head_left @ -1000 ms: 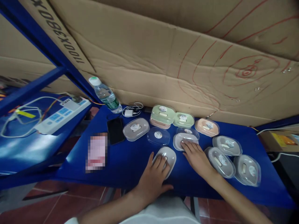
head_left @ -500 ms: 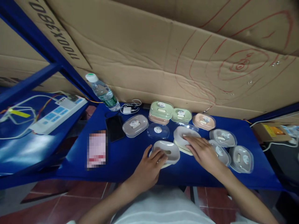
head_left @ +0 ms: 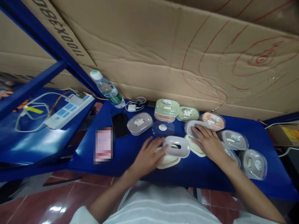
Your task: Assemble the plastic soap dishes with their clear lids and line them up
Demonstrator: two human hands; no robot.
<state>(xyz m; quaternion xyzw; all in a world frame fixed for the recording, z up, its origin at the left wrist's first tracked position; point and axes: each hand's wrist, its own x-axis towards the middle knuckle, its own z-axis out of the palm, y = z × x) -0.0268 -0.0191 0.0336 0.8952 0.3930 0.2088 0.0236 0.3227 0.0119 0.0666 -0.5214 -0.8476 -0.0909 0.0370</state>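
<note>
Behind a blue tabletop (head_left: 130, 158) stands one cardboard panel (head_left: 140, 46); one power strip (head_left: 70, 112), one bottle (head_left: 109, 91) and one smartphone (head_left: 120, 125) lie or stand toward the left. Eight small lidded plastic boxes are spread about: two green (head_left: 189, 113), one pink beneath a green one, one peach (head_left: 211, 119) and four grey, one partly hidden by an arm. Near the front edge are two grey plastic trays and two cream bases. The left hand (head_left: 146, 160) has its fingers at the end of the left tray (head_left: 178, 147), above one base (head_left: 167, 162); whether it grips is unclear. The right hand (head_left: 211, 146) pinches the right tray (head_left: 190, 129) beside the other base (head_left: 195, 146). Both trays look light, stiff and slightly slippery, best taken by their rims, gently. Smaller still: one loose clear lid (head_left: 157, 129) and one white charger (head_left: 132, 108).
</note>
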